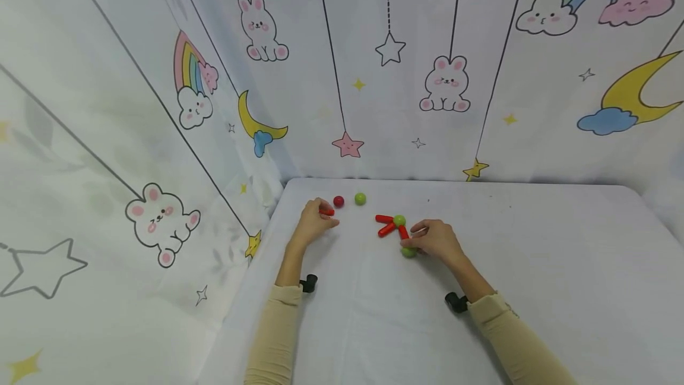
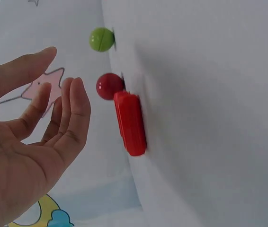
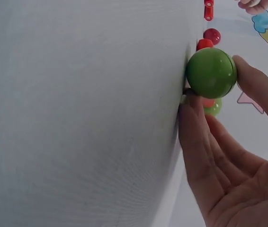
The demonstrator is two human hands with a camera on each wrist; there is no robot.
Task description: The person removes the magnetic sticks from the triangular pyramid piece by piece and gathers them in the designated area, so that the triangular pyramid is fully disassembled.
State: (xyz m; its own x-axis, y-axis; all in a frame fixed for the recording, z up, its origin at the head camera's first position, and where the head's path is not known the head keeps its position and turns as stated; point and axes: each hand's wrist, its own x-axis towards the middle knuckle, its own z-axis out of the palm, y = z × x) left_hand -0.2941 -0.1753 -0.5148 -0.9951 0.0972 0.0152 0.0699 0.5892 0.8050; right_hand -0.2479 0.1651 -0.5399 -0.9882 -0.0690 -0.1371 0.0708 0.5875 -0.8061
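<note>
While the left hand (image 1: pixel 315 223) hangs by the loose rods (image 1: pixel 327 212) near the far left corner of the tabletop (image 1: pixel 534 290), the head view puts the right hand (image 1: pixel 439 240) farther from the left edge, at the near ball (image 1: pixel 408 252), a green one. This belongs to a small figure: a green hub ball (image 1: pixel 399 220), side rods (image 1: pixel 384 218) pointing toward the left edge, and a middle rod (image 1: pixel 403 232) running toward the front edge. The red ball (image 1: pixel 339 201) and a spare green ball (image 1: pixel 360 199) sit apart, close to the far edge. The step in hand looks to be seating the near ball on the middle rod; fingers partly cover that joint, so whether it is home I cannot tell. From the left wrist, the left fingers (image 2: pixel 79 113) are spread and loosely bent with nothing between them, and the red ball sits just beside one end of the loose rods. That free hand could help by steadying the hub ball, so that a push would not slide or swing the figure. From the right wrist, the thumb and a finger pinch the near ball from opposite sides, low at the tabletop. Pushing straight along the middle rod should serve best; a slanted push might roll the ball out of the pinch or work the rod loose at the hub ball. A light tug would then prove the fit.
</note>
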